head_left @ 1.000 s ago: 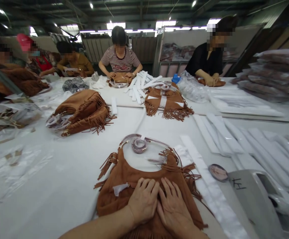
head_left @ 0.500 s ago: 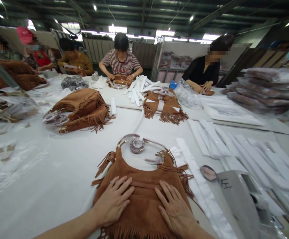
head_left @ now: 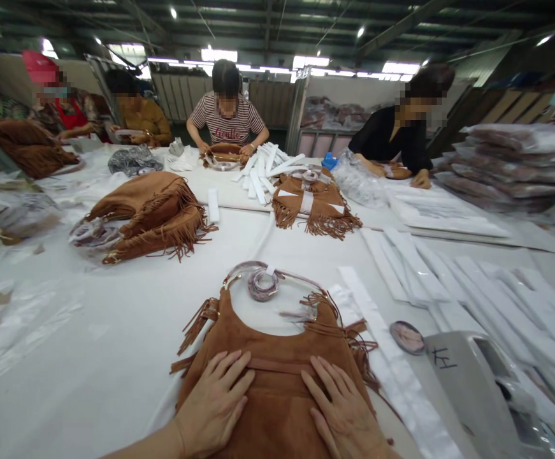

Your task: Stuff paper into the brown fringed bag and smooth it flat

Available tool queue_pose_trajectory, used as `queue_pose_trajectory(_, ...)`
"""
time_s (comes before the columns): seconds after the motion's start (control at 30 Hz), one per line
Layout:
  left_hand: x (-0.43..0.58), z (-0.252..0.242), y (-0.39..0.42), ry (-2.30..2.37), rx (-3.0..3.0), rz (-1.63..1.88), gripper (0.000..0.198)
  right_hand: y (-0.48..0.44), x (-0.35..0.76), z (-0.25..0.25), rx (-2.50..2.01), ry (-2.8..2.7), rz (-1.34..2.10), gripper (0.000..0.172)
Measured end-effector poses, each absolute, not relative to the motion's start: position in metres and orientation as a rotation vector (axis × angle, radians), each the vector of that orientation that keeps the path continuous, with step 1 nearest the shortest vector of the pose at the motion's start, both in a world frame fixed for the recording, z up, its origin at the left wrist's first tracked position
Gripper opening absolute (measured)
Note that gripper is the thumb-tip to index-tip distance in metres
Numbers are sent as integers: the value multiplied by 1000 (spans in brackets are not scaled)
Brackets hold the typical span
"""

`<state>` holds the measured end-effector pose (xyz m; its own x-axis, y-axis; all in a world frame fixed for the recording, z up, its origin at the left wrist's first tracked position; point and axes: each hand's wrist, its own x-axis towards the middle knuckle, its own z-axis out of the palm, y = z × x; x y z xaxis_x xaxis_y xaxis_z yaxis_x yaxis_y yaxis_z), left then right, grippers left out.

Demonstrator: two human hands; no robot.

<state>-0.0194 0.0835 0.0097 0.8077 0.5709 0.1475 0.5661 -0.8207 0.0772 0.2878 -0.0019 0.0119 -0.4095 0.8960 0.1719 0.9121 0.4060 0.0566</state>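
A brown suede fringed bag (head_left: pixel 272 347) lies flat on the white table (head_left: pixel 124 331) right in front of me. Its handle (head_left: pixel 277 271) is wrapped in clear plastic, with a coiled strap (head_left: pixel 262 285) inside the loop. My left hand (head_left: pixel 213 405) rests flat on the bag's left half, fingers spread. My right hand (head_left: pixel 346 414) presses flat on the right half, fingers also spread. Neither hand holds anything.
A grey tape dispenser (head_left: pixel 478 389) and a small round disc (head_left: pixel 407 338) sit at my right, beside long white paper strips (head_left: pixel 449 280). More fringed bags (head_left: pixel 148 213) (head_left: pixel 313 204) lie further back. Several people work across the table; bagged stacks (head_left: pixel 520 166) stand right.
My hands have slid apart from the bag's middle to its left and right halves, flattening it. The white slip near my left hand is no longer visible.
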Motion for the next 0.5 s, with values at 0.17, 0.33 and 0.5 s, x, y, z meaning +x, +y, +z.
queue_pose_trajectory(0.17, -7, 14, 79, 1005, 2900, 205, 40, -2, 286, 12, -1650, -2516, -189, 58)
queue_pose_trajectory(0.33, 40, 11, 65, 1232, 2862, 295, 38, -5, 285, 11, -1658, -2505, -255, 58)
queue_pose_trajectory(0.5, 77, 1, 60, 1095, 2879, 394, 44, -7, 284, 10, -1695, -2512, -164, 58)
